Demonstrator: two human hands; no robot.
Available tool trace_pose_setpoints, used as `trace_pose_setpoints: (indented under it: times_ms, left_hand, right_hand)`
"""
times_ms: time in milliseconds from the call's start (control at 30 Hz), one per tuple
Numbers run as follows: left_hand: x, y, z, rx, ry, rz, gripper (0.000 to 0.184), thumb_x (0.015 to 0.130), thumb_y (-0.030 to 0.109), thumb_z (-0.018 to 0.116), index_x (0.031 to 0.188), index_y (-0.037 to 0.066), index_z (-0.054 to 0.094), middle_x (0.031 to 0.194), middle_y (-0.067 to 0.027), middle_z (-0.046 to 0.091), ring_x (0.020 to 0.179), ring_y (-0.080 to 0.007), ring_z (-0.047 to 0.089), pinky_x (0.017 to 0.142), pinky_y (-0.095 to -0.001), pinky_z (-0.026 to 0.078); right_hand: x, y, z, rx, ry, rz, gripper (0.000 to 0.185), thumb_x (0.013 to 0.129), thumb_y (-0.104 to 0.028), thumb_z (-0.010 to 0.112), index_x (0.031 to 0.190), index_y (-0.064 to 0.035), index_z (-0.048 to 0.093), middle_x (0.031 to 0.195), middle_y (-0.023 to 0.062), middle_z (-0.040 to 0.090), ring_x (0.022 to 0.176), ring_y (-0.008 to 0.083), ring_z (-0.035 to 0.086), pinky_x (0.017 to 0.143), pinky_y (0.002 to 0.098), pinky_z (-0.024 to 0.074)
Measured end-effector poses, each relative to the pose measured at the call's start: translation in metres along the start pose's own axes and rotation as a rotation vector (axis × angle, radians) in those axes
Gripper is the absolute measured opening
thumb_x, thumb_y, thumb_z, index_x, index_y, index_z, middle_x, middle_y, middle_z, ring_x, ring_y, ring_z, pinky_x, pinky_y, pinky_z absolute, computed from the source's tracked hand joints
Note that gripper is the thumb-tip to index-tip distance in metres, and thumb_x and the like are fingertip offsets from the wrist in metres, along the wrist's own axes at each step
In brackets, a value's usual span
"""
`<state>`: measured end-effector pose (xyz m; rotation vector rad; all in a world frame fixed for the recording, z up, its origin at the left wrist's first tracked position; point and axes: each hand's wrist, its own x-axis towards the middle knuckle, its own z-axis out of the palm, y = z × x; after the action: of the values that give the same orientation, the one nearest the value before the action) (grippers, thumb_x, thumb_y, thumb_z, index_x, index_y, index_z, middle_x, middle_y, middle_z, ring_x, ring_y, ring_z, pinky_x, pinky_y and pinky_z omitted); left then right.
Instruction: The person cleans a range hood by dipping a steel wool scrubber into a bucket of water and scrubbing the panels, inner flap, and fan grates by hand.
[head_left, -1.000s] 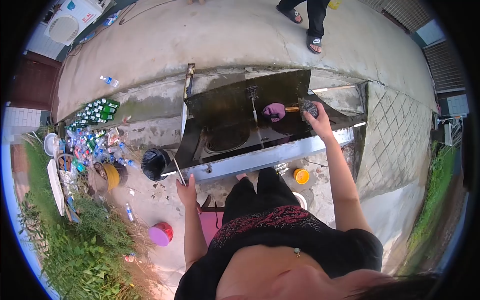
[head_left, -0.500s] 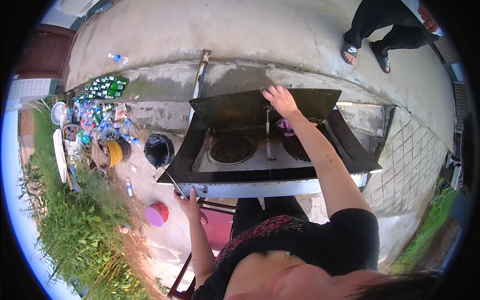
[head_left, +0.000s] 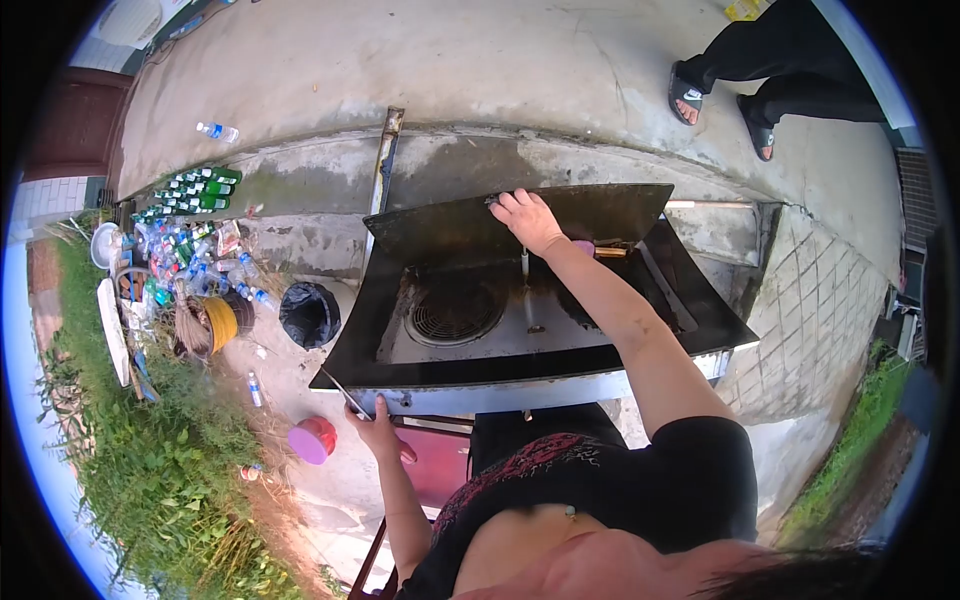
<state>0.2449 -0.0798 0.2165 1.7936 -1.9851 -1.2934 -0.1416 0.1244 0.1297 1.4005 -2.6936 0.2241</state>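
Observation:
A black range hood lies across in front of me, its dark panel raised along the far side. My right hand presses a dark scouring pad, mostly hidden by the fingers, against this panel near its top edge. At the near left corner, my left hand holds a thin metal tool beside the hood's silver front edge. Behind my right forearm, part of a purple cloth and a wooden handle show inside the hood.
A black-lined bin stands left of the hood, with many bottles beyond. A pink-lidded container sits at lower left. A metal post rises behind the hood. Another person's sandalled feet are at upper right.
My right hand has moved left from the right side of the hood to the raised panel, carrying the pad. The other person's legs appear farther right. My left hand stays at the near left corner.

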Motion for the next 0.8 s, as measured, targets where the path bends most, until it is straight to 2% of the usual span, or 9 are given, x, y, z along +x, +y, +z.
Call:
trace_pose_setpoints:
  times_ms: [33, 133, 267, 333, 467, 500, 600, 700, 800]
  left_hand:
    - [-0.006, 0.011, 0.003, -0.053, 0.011, 0.042, 0.074, 0.078, 0.027, 0.067, 0.13, -0.002, 0.024, 0.124, -0.0206, 0.042, 0.108, -0.0282, 0.046, 0.093, -0.0351, 0.036]
    - [0.004, -0.011, 0.0, -0.021, 0.018, -0.026, 0.074, 0.078, 0.026, 0.067, 0.13, -0.003, 0.023, 0.123, -0.0204, 0.042, 0.107, -0.0275, 0.046, 0.092, -0.0348, 0.036]
    - [0.002, 0.002, -0.001, -0.032, -0.017, -0.069, 0.071, 0.079, 0.024, 0.066, 0.13, -0.002, 0.024, 0.123, -0.02, 0.041, 0.109, -0.0275, 0.044, 0.093, -0.0348, 0.035]
    - [0.006, -0.013, -0.002, -0.013, 0.017, -0.015, 0.072, 0.078, 0.026, 0.067, 0.129, -0.002, 0.024, 0.117, -0.0193, 0.045, 0.098, -0.025, 0.049, 0.084, -0.0331, 0.04]
    - [-0.007, 0.015, -0.001, 0.038, -0.008, -0.078, 0.074, 0.078, 0.03, 0.067, 0.13, -0.001, 0.023, 0.098, -0.0151, 0.052, 0.065, -0.0176, 0.05, 0.057, -0.0285, 0.043]
    - [-0.006, 0.01, 0.0, 0.05, 0.009, -0.041, 0.073, 0.079, 0.031, 0.066, 0.129, 0.0, 0.024, 0.087, -0.0108, 0.052, 0.049, -0.0135, 0.041, 0.044, -0.0266, 0.035]
    - [-0.004, 0.009, -0.001, 0.031, 0.0, -0.035, 0.071, 0.079, 0.03, 0.066, 0.129, 0.0, 0.025, 0.084, -0.0095, 0.052, 0.049, -0.0132, 0.041, 0.044, -0.0264, 0.035]
    - [-0.005, 0.006, -0.002, -0.05, -0.005, -0.013, 0.069, 0.078, 0.028, 0.067, 0.127, 0.001, 0.027, 0.086, -0.0095, 0.052, 0.049, -0.0122, 0.04, 0.042, -0.025, 0.034]
    - [-0.004, 0.009, 0.001, -0.06, -0.006, 0.003, 0.067, 0.079, 0.028, 0.067, 0.126, 0.001, 0.027, 0.089, -0.0099, 0.052, 0.05, -0.012, 0.04, 0.042, -0.0247, 0.034]
  right_hand:
    - [-0.001, 0.006, 0.001, -0.003, -0.011, 0.002, 0.027, 0.077, -0.014, 0.048, 0.104, -0.0165, 0.053, 0.098, 0.0007, 0.048, 0.095, 0.0192, 0.046, 0.082, 0.0306, 0.0415]
    - [-0.048, 0.062, -0.003, -0.044, 0.042, 0.04, 0.03, 0.073, -0.015, 0.053, 0.103, -0.0172, 0.052, 0.102, 0.0014, 0.047, 0.094, 0.0199, 0.047, 0.08, 0.0303, 0.0426]
    - [-0.127, 0.126, -0.002, -0.17, -0.071, 0.402, 0.031, 0.07, -0.012, 0.057, 0.1, -0.0169, 0.054, 0.1, 0.0036, 0.049, 0.091, 0.0225, 0.048, 0.077, 0.0324, 0.0448]
    - [-0.124, 0.111, -0.012, -0.163, -0.046, 0.496, 0.032, 0.069, -0.011, 0.057, 0.1, -0.016, 0.054, 0.101, 0.0035, 0.049, 0.091, 0.0228, 0.048, 0.077, 0.0329, 0.0448]
    - [-0.051, 0.032, -0.013, 0.015, 0.173, 0.016, 0.027, 0.073, -0.013, 0.052, 0.1, -0.0154, 0.054, 0.098, 0.0019, 0.049, 0.093, 0.0199, 0.047, 0.079, 0.0309, 0.0429]
    - [-0.028, 0.017, -0.008, 0.007, 0.145, -0.006, 0.027, 0.074, -0.013, 0.05, 0.1, -0.0159, 0.054, 0.098, 0.0014, 0.049, 0.094, 0.0193, 0.047, 0.08, 0.0304, 0.0424]
    - [-0.012, 0.028, 0.002, 0.012, 0.034, -0.03, 0.027, 0.076, -0.014, 0.048, 0.102, -0.0167, 0.053, 0.101, 0.0006, 0.049, 0.095, 0.0187, 0.047, 0.081, 0.0293, 0.0419]
    - [-0.065, 0.086, -0.006, 0.063, 0.104, 0.221, 0.033, 0.07, -0.013, 0.059, 0.102, -0.0149, 0.053, 0.1, 0.0022, 0.049, 0.095, 0.0221, 0.047, 0.081, 0.0323, 0.0442]
    - [-0.137, 0.138, 0.001, -0.033, 0.091, 0.549, 0.029, 0.069, -0.009, 0.059, 0.097, -0.0127, 0.054, 0.096, 0.0062, 0.049, 0.09, 0.0274, 0.047, 0.08, 0.0356, 0.0438]
